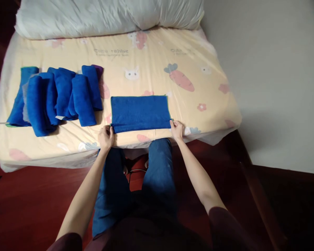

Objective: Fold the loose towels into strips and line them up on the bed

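A blue towel [140, 111] with thin green edging lies on the bed in front of me, its near edge turned over in a narrow strip. My left hand [106, 136] pinches the near left corner. At the near right corner, the fingers of my right hand [177, 130] are closed on the same towel. Several rolled or folded blue cloths [62, 94] lie side by side to the left, some overlapping, with a bit of purple showing at the far right one.
The bed [146, 62] has a yellowish sheet printed with rabbits and carrots. A pale rolled quilt [107, 17] lies across its far end. A light wall [272, 76] stands on the right. Below the near edge are my knees and the dark red floor [42, 202].
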`<move>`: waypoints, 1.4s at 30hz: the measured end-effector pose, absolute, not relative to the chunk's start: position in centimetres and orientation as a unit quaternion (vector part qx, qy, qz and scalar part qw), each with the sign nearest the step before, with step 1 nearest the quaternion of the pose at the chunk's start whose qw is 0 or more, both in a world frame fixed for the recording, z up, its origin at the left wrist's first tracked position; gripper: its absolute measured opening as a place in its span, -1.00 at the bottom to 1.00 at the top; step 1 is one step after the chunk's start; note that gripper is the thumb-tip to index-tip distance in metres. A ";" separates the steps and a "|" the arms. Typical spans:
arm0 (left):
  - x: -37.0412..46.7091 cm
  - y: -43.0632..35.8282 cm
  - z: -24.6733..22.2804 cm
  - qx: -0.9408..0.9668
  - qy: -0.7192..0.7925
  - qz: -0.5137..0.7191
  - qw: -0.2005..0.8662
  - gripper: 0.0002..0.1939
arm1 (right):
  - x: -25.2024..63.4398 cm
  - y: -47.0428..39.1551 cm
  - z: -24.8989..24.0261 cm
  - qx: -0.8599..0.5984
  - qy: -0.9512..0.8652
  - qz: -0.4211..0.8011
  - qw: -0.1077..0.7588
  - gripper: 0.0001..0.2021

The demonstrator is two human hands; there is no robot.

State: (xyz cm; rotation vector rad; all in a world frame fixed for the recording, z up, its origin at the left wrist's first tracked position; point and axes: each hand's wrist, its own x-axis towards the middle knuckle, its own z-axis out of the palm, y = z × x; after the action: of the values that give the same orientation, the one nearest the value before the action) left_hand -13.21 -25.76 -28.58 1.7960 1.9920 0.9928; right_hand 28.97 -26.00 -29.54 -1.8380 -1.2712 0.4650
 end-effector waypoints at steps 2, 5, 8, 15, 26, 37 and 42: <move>-13.2 -25.8 -28.5 0.611 0.693 0.352 0.152 -0.74 | 28.9 -26.1 -29.5 -0.734 -0.498 0.189 0.422 -0.46; -13.2 -25.9 -28.5 0.600 0.695 0.360 0.167 -0.73 | 28.7 -26.2 -29.7 -0.733 -0.486 0.192 0.436 -0.47; -13.1 -25.8 -28.6 0.601 0.701 0.349 0.160 -0.74 | 28.5 -26.2 -29.9 -0.734 -0.482 0.179 0.444 -0.49; -12.8 -25.7 -28.6 0.611 0.701 0.342 0.138 -0.76 | 28.0 -25.9 -29.8 -0.755 -0.472 0.145 0.431 -0.54; -13.1 -25.7 -28.9 0.623 0.686 0.352 0.133 -0.72 | 28.6 -25.7 -29.4 -0.760 -0.439 0.178 0.445 -0.55; -13.4 -27.8 -28.4 0.755 0.557 0.333 0.092 -0.65 | 28.7 -28.1 -28.0 -0.726 -0.523 0.083 0.439 -0.51; -13.4 -27.7 -27.5 0.836 0.482 0.222 0.143 -0.45 | 28.1 -29.7 -26.0 -0.594 -0.756 0.061 0.268 -0.51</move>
State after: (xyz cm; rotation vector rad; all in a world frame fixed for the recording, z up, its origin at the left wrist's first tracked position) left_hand -13.39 -27.68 -27.47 2.4105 1.3897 0.6390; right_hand 28.13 -29.69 -25.96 -1.6016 -2.0406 0.1641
